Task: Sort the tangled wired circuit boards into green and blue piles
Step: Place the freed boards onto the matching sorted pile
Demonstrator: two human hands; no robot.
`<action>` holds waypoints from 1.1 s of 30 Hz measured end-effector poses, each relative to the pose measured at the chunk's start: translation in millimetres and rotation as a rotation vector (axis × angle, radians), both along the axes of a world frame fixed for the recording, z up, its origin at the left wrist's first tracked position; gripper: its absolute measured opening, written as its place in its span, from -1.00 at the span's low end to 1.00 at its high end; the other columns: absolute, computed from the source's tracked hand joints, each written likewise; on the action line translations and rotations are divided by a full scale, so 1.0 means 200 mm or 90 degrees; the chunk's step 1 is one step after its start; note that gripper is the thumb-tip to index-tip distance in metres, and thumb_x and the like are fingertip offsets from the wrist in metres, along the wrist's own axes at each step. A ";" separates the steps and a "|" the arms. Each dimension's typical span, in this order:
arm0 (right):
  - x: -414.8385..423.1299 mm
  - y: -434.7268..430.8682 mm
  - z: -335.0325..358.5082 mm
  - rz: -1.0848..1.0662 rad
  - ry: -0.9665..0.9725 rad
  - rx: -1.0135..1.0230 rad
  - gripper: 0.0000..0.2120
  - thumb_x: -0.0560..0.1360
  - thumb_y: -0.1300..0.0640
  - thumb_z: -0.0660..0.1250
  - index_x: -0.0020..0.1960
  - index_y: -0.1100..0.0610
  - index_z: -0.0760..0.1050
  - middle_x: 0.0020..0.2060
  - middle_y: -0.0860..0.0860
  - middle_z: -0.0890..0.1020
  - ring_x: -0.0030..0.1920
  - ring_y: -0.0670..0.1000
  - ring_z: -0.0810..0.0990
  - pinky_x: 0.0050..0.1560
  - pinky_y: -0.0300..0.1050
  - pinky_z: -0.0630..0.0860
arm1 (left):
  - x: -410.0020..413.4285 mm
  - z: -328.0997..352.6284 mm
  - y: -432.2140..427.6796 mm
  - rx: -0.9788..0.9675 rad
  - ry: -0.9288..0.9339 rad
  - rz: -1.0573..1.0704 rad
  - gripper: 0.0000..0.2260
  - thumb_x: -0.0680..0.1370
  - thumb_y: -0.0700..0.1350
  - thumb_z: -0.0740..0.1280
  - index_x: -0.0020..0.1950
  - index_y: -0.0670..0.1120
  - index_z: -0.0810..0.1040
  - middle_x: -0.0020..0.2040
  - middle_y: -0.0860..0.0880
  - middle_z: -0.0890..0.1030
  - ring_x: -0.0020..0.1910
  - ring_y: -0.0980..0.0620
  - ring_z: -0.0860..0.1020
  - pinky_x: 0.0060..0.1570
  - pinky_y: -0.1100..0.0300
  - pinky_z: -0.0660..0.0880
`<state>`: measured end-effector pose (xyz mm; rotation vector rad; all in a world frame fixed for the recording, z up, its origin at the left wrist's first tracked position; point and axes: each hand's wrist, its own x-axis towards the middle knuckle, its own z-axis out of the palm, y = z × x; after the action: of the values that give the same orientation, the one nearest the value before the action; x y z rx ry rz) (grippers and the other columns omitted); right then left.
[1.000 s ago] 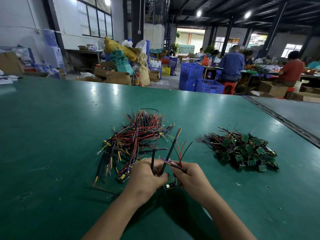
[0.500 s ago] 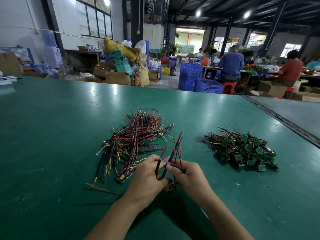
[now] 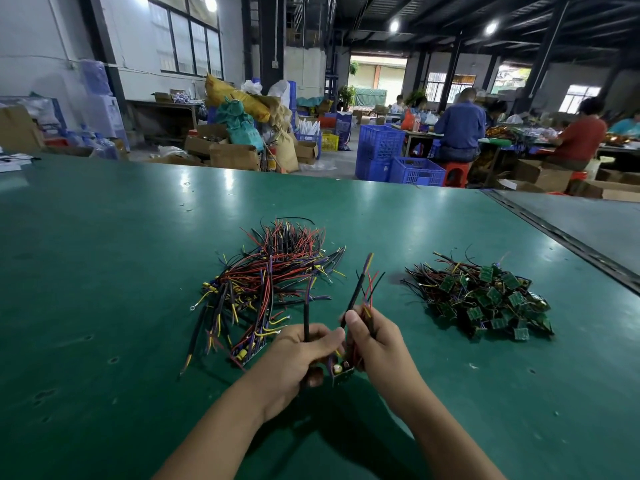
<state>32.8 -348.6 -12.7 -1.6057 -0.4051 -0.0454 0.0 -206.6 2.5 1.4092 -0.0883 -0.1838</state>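
Between my two hands hangs a small wired circuit board (image 3: pixel 341 371), just above the green table. My left hand (image 3: pixel 298 355) grips one black sleeved wire (image 3: pixel 306 315) that sticks up from my fist. My right hand (image 3: pixel 375 341) pinches another black lead and a few thin red wires (image 3: pixel 362 289). To the left of my hands lies a tangled pile of long red, black and yellow wires with boards (image 3: pixel 270 282). A pile of green boards (image 3: pixel 485 299) lies to the right.
The green table (image 3: pixel 104 271) stretches wide on all sides. A dark seam (image 3: pixel 561 237) runs diagonally across its right part. Beyond the far edge stand blue crates (image 3: pixel 398 161), cardboard boxes and seated workers.
My hands have drawn slightly apart, separating the wires: the left now holds one black lead upright, the right holds the other lead and the red wires.
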 end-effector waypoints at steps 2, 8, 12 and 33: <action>-0.01 0.02 -0.01 -0.023 -0.010 -0.003 -0.78 0.63 0.21 0.20 -0.20 0.17 0.39 -0.51 -0.14 0.40 -0.47 -0.18 0.31 -0.43 -0.34 0.30 | 0.00 -0.01 0.00 0.003 0.016 -0.005 -0.75 0.33 0.01 0.45 -0.36 -0.11 0.47 -0.49 0.06 0.41 -0.54 0.17 0.33 -0.56 0.33 0.23; -0.01 0.06 -0.03 -0.109 -0.036 -0.068 -0.68 0.61 0.12 0.25 -0.32 0.04 0.44 -0.49 -0.22 0.47 -0.42 -0.23 0.37 -0.36 -0.33 0.34 | 0.00 -0.02 -0.02 0.027 0.013 -0.008 -0.78 0.36 -0.04 0.43 -0.26 -0.16 0.48 -0.46 0.05 0.47 -0.48 0.15 0.39 -0.51 0.31 0.28; 0.00 0.09 -0.02 -0.167 -0.023 -0.029 -0.72 0.58 0.04 0.29 -0.22 0.21 0.46 -0.40 -0.07 0.50 -0.34 -0.09 0.41 -0.30 -0.07 0.42 | -0.01 -0.02 -0.04 0.055 0.007 -0.016 -0.77 0.37 0.02 0.40 -0.17 -0.11 0.49 -0.46 0.12 0.49 -0.48 0.19 0.40 -0.49 0.34 0.28; 0.02 0.03 0.03 -0.112 0.195 0.115 -0.43 0.28 -0.36 0.24 -0.15 0.17 0.52 -0.50 -0.09 0.36 -0.52 -0.12 0.30 -0.52 -0.30 0.28 | 0.01 -0.02 -0.03 0.060 0.055 0.019 -0.91 0.52 -0.19 0.41 -0.07 -0.20 0.68 -0.24 -0.09 0.62 -0.32 0.07 0.50 -0.35 0.24 0.35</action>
<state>37.0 -343.5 -6.9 -1.4375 -0.0206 0.0306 1.1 -212.5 -1.1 1.4942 0.0126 -0.2259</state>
